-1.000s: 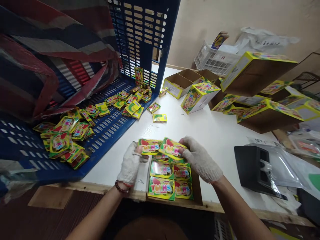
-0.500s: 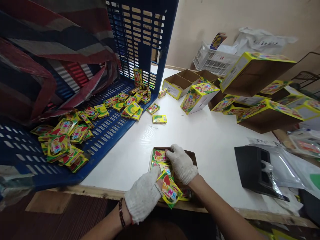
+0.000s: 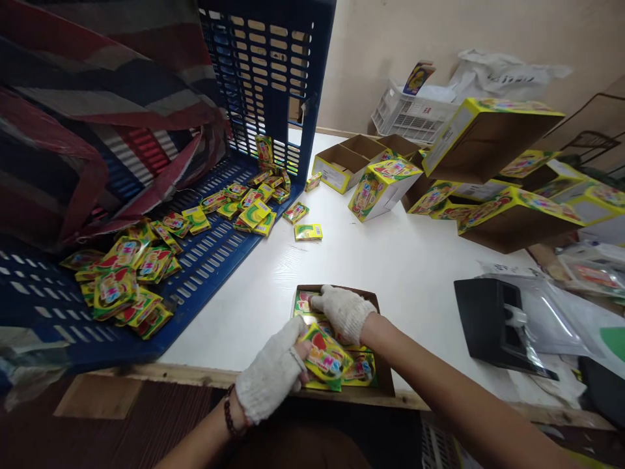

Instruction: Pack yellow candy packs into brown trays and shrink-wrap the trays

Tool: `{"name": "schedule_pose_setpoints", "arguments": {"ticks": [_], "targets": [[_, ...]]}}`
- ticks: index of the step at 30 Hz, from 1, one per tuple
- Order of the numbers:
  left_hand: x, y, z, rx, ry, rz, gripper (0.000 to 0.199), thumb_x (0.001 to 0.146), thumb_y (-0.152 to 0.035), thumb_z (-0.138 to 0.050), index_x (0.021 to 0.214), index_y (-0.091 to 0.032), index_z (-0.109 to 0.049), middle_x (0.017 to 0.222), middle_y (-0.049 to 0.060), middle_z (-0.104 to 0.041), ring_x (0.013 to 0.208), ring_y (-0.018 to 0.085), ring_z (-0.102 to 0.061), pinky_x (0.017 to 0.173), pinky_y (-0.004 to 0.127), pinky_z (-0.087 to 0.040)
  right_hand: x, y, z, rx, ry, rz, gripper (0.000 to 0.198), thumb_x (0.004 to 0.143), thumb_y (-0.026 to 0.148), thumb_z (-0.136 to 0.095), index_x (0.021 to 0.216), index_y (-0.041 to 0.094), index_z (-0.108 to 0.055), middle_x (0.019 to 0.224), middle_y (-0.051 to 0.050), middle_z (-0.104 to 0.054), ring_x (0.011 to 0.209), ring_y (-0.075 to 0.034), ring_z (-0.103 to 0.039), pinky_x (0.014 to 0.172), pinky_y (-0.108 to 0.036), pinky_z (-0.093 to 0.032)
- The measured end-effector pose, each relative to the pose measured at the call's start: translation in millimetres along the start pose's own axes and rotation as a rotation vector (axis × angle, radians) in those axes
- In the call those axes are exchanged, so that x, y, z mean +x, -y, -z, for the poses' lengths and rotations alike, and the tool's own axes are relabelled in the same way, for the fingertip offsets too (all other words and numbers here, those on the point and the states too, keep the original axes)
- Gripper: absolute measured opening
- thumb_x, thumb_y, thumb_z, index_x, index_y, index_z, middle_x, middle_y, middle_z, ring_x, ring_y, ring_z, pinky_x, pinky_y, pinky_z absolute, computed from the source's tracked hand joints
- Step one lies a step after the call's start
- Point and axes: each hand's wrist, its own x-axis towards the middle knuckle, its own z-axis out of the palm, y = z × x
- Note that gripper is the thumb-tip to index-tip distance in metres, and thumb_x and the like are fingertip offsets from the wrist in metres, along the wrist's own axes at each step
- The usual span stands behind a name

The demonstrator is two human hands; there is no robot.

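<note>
A shallow brown-walled carton (image 3: pixel 385 376) lies at the table's front edge, with small yellow-green fruit-printed packets (image 3: pixel 362 370) inside. My left hand (image 3: pixel 271 371), in a white knit glove with bare fingertips, is closed on a fruit-printed packet (image 3: pixel 326 355), tilted over the carton's near left part. At least one more packet edge shows beneath it; the exact number is unclear. My right hand (image 3: pixel 346 314), gloved alike, reaches into the carton. Its fingers are stretched over the packets at the back left and touch them; some fingertips are hidden.
On the left, a blue crate (image 3: pixel 209 277) lies on its side with many loose packets and a striped cloth (image 3: pixel 161 78). Two loose packets (image 3: pixel 308 232) lie beside it. Empty display cartons (image 3: pixel 520 218) are piled at the back right. A black holder (image 3: pixel 481 319) stands right, near plastic bags.
My right hand has shifted slightly left, its fingers reaching further over the back-left packets. The left hand's packet is turned flatter, and more packets show at the carton's near right.
</note>
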Motion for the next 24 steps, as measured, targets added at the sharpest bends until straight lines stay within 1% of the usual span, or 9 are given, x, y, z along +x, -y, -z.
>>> {"name": "schedule_pose_setpoints", "arguments": {"ticks": [3, 5, 7, 9, 13, 17, 19, 22, 24], "targets": [[2, -7, 2, -0.265, -0.088, -0.023, 0.041, 0.086, -0.058, -0.051, 0.101, -0.02, -0.049, 0.064, -0.002, -0.059, 0.052, 0.011, -0.057, 0.049, 0.02, -0.048, -24, -7, -13, 0.473, -0.359, -0.05, 0.03, 0.089, 0.018, -0.048, 0.115, 0.02, -0.061, 0.108, -0.01, -0.065, 0.1, -0.022, -0.064, 0.086, -0.035, -0.05], [7, -11, 0, -0.38, -0.156, -0.038, 0.044, 0.085, -0.058, -0.053, 0.106, -0.02, -0.047, 0.068, -0.002, -0.061, 0.056, 0.012, -0.06, 0.052, 0.023, -0.05, -40, -6, -26, 0.831, -0.521, -0.098, 0.031, 0.092, 0.028, -0.041, 0.118, 0.019, -0.055, 0.097, -0.007, -0.067, 0.087, -0.019, -0.065, 0.077, -0.033, -0.053], [13, -14, -2, -0.331, -0.216, -0.055, 0.045, 0.086, -0.057, -0.052, 0.111, -0.02, -0.048, 0.072, -0.001, -0.062, 0.055, 0.012, -0.06, 0.053, 0.025, -0.051, -49, -7, -34, 1.08, -0.566, -0.157, 0.033, 0.088, 0.037, -0.046, 0.115, 0.019, -0.052, 0.085, -0.003, -0.065, 0.069, -0.017, -0.062, 0.062, -0.03, -0.052], [21, -14, -3, -0.122, -0.358, -0.129, 0.046, 0.085, -0.054, -0.054, 0.115, -0.02, -0.051, 0.079, 0.001, -0.063, 0.057, 0.012, -0.059, 0.059, 0.028, -0.053, -52, -12, -37, 1.147, -0.614, -0.213, 0.032, 0.083, 0.039, -0.052, 0.109, 0.019, -0.052, 0.082, -0.002, -0.064, 0.066, -0.015, -0.059, 0.059, -0.028, -0.05], [37, -3, 3, 0.269, -0.641, -0.352, 0.047, 0.089, -0.044, -0.049, 0.128, -0.017, -0.051, 0.106, 0.009, -0.066, 0.086, 0.02, -0.066, 0.083, 0.038, -0.054, -42, -32, -35, 0.995, -0.643, -0.256, 0.026, 0.08, 0.038, -0.053, 0.1, 0.02, -0.056, 0.084, -0.002, -0.066, 0.077, -0.017, -0.061, 0.07, -0.03, -0.05], [48, 10, 3, 0.581, -0.419, -0.639, 0.044, 0.091, -0.032, -0.044, 0.131, -0.015, -0.053, 0.142, 0.015, -0.051, 0.135, 0.028, -0.044, 0.113, 0.047, -0.037, -20, -34, -43, 0.833, -0.565, -0.261, 0.022, 0.083, 0.032, -0.048, 0.097, 0.02, -0.06, 0.088, -0.002, -0.068, 0.083, -0.018, -0.062, 0.076, -0.032, -0.05], [47, 10, -3, 0.793, -0.311, -0.62, 0.041, 0.086, -0.028, -0.052, 0.124, -0.013, -0.059, 0.146, 0.017, -0.046, 0.141, 0.033, -0.034, 0.116, 0.054, -0.029, -10, -27, -47, 0.71, -0.541, -0.276, 0.022, 0.086, 0.026, -0.046, 0.098, 0.018, -0.062, 0.092, -0.004, -0.069, 0.087, -0.018, -0.063, 0.08, -0.031, -0.05], [40, 8, -11, 0.995, -0.315, -0.526, 0.04, 0.08, -0.024, -0.06, 0.118, -0.013, -0.062, 0.148, 0.018, -0.044, 0.141, 0.04, -0.031, 0.113, 0.064, -0.025, -5, -12, -50, 0.383, -0.442, -0.237, 0.025, 0.091, 0.019, -0.042, 0.094, 0.017, -0.067, 0.091, -0.008, -0.068, 0.085, -0.018, -0.062, 0.081, -0.029, -0.049], [38, 7, -8, 1.008, -0.308, -0.558, 0.028, 0.083, -0.025, -0.057, 0.108, -0.014, -0.065, 0.144, 0.017, -0.049, 0.138, 0.038, -0.037, 0.113, 0.062, -0.027, -8, -3, -55, 0.192, -0.444, -0.178, 0.028, 0.093, 0.019, -0.041, 0.094, 0.018, -0.068, 0.093, -0.009, -0.067, 0.086, -0.019, -0.062, 0.082, -0.03, -0.049]]}}
